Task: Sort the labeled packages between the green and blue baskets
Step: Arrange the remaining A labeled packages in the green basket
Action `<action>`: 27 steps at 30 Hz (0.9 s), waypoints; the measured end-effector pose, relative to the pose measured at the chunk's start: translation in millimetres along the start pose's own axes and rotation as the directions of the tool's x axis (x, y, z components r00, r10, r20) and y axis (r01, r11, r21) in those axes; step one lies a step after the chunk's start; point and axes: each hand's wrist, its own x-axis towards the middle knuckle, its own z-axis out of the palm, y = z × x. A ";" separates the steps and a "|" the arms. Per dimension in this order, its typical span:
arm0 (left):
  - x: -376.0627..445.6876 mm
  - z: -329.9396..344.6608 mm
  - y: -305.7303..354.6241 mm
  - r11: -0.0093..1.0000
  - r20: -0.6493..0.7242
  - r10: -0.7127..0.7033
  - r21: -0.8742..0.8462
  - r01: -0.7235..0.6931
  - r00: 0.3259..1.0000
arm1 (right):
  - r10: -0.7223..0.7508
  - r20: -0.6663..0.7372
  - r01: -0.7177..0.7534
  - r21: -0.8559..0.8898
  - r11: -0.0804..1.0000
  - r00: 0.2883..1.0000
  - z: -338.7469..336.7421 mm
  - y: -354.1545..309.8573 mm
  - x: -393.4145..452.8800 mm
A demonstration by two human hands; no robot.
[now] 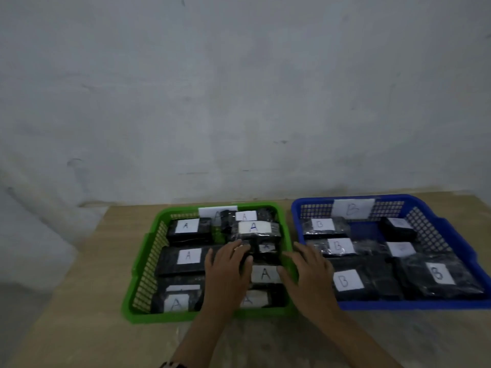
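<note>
— Desk [79, 328] first: how far along?

— Looks nearly done. Green basket [148, 264] holds only A-labeled pkgs that can be read; blue basket [451, 240], just right of it, has B's where legible, two labels too blurry. Nothing loose on the desk.

— Hands?

— Both over the green basket's right half. Left hand [228, 269] lies flat, fingers spread, on a wrapped package [255, 243] mid-basket, not clamped. Right hand [308, 272] is open at the green basket's right rim, holding nothing.
</note>
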 end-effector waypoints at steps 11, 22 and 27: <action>-5.2 -54.0 -107.3 0.981 -0.079 -0.163 0.093 0.170 0.983 | -0.080 0.042 0.083 -0.085 0.993 0.996 50.3 -64.6 43.5; -5.7 -38.8 -137.3 0.964 0.153 -0.218 0.187 0.188 0.964 | 0.153 0.149 -0.110 -0.260 0.959 0.977 45.4 -35.1 88.0; -5.5 -37.4 -138.4 0.968 0.212 -0.222 0.162 0.190 0.952 | 0.023 0.086 -0.001 -0.242 0.970 0.996 35.5 -38.6 83.0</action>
